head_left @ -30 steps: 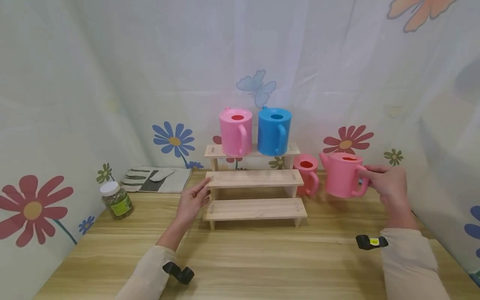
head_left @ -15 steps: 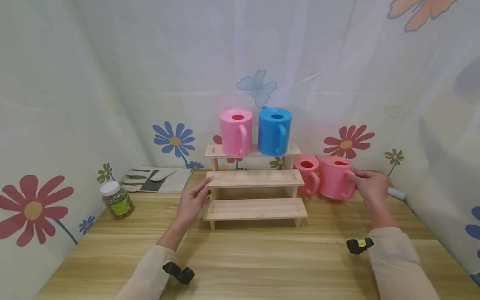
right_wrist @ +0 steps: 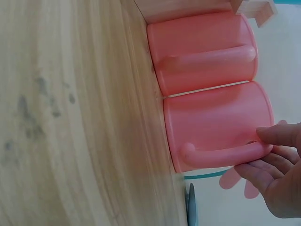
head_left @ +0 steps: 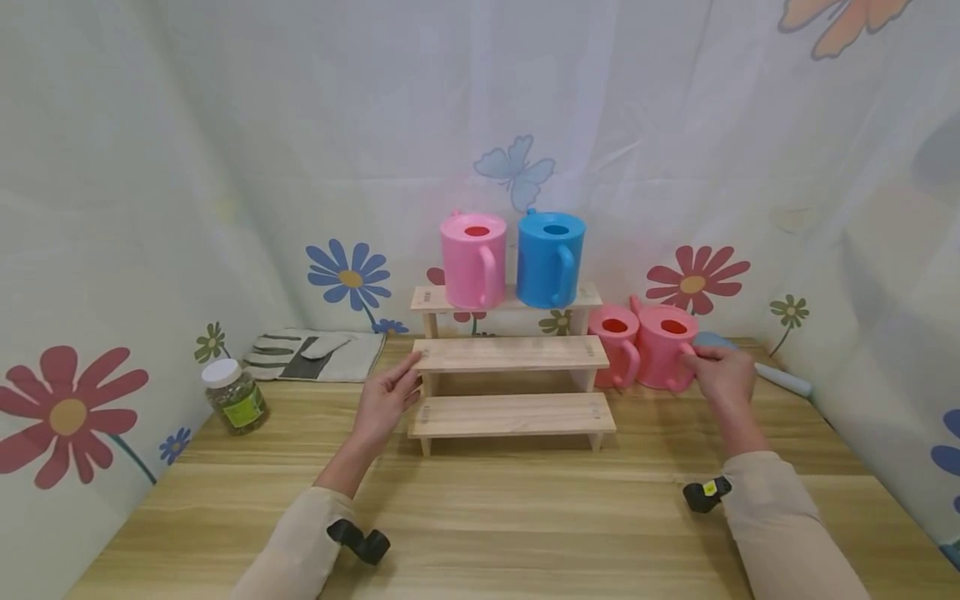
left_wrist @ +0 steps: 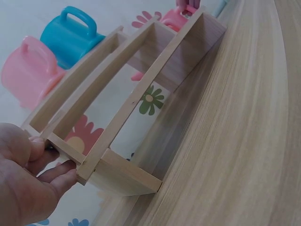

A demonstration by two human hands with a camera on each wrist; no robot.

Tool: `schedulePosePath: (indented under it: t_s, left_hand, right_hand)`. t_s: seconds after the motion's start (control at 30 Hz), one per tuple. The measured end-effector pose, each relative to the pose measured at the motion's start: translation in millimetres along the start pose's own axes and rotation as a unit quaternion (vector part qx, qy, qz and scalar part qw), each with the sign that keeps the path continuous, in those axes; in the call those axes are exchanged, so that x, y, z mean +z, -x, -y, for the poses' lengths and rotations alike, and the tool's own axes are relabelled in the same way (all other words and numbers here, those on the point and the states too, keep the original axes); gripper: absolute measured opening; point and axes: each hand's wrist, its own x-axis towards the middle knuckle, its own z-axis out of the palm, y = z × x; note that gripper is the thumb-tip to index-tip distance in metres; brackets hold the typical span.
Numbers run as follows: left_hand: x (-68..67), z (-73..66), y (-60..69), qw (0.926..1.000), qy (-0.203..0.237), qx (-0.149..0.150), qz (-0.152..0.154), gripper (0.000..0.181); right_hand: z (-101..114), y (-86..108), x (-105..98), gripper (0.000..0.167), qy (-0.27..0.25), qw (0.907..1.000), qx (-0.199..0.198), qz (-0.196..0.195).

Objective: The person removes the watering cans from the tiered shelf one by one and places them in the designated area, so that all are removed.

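Observation:
A three-step wooden shelf (head_left: 512, 354) stands on the table; my left hand (head_left: 384, 403) pinches the left end of its middle step, thumb on top, also visible in the left wrist view (left_wrist: 28, 174). On the top step sit a light pink watering can (head_left: 467, 267) and a blue one (head_left: 547, 265). Right of the shelf, a darker pink can (head_left: 611, 354) stands on the table. Against its right side is another pink can (head_left: 662, 362), whose handle my right hand (head_left: 726, 379) grips. In the right wrist view the gripped can (right_wrist: 216, 122) rests upright on the table.
A jar with a white lid (head_left: 234, 400) stands at the left of the table (head_left: 480, 533). Folded gloves (head_left: 311, 357) lie at the back left. Behind my right hand lies a tool with a pale handle (head_left: 783, 380) and a bluish end. A printed curtain surrounds the table.
My right hand has moved left with the pink can, from hanging apart to standing beside the other pink can. The pale-handled tool has come into view. My left hand has stayed on the shelf.

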Motion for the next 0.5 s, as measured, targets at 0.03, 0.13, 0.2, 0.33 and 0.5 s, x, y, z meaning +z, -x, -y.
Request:
schedulePosePath:
  t_s: [0.03, 0.13, 0.2, 0.33, 0.5]
  left_hand:
    - [0.0, 0.1, 0.0, 1.0000, -0.001, 0.000, 0.000, 0.041]
    - [-0.3, 0.7, -0.4, 1.0000, -0.001, 0.001, -0.001, 0.041]
    - [-0.7, 1.1, -0.7, 1.0000, -0.003, 0.001, -0.001, 0.041]
    - [-1.2, 1.3, -0.8, 1.0000, -0.005, -0.001, 0.000, 0.041]
    - [-1.4, 1.0, -0.6, 1.0000, -0.005, 0.000, 0.002, 0.041]
  right_hand:
    - [0.3, 0.5, 0.4, 0.040, -0.001, 1.0000, -0.002, -0.002]
    - [0.3, 1.6, 1.4, 0.040, -0.005, 1.0000, -0.007, -0.002]
    - [-0.2, 2.4, 2.0, 0.041, -0.006, 1.0000, -0.006, 0.002]
    - [-2.1, 3.6, 3.9, 0.043, -0.008, 0.9999, -0.004, 0.007]
    - [-4.0, 3.0, 4.5, 0.045, -0.013, 0.9998, -0.004, 0.011]
